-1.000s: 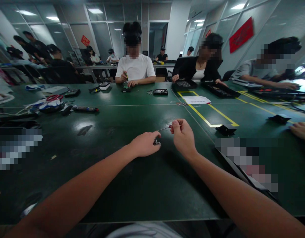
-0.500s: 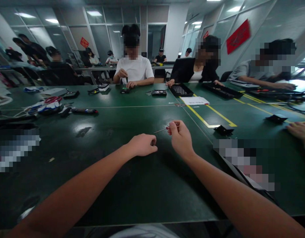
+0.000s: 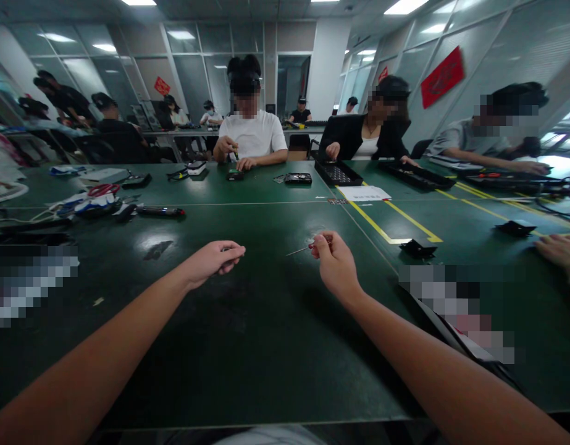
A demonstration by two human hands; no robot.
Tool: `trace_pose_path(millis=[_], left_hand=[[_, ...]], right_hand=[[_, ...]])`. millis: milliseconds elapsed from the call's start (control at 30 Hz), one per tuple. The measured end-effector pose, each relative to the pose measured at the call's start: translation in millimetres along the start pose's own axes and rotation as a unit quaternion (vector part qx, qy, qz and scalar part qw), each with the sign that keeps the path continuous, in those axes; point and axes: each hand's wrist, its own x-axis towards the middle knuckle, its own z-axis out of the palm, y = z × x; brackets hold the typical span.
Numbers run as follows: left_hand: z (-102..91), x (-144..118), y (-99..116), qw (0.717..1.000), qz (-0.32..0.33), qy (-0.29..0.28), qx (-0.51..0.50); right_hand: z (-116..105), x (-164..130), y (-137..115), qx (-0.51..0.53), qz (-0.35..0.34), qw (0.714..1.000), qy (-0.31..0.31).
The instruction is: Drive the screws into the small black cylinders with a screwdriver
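My right hand (image 3: 336, 267) is closed around the reddish handle of a small screwdriver (image 3: 299, 251). Its thin metal shaft points left and slightly down, above the dark green table (image 3: 275, 346). To the left of the screwdriver tip, my left hand (image 3: 216, 262) is held with its fingers curled and thumb and fingertips pressed together. Anything between those fingertips is too small or too hidden to name. A gap of bare table separates the two hands.
Pens, cables and red-handled scissors (image 3: 104, 190) lie at the left, beside a dark marker-like tool (image 3: 160, 211). Black trays (image 3: 338, 174) stand across the table near co-workers. A small black bracket (image 3: 418, 248) lies right of my hands; another person's hand (image 3: 560, 250) rests at the far right.
My left hand has moved left, away from the screwdriver tip, and its fingers have drawn together. My right hand stays almost in place with the screwdriver.
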Motion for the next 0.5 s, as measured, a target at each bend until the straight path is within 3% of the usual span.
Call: trace_pose_path(millis=[200,367,500], left_hand=[[-60.0,-37,-5,0.978,-0.013,0.129,-0.162],[-100.2,-76,-10,0.924,-0.018,0.253,-0.284],[-124.3,-106,-20,0.878,-0.002,0.361,-0.314]], right_hand=[[1,0,3,0.013,0.009,1.000,0.001],[2,1,5,0.010,0.006,1.000,-0.010],[1,1,5,0.005,0.006,1.000,-0.019]])
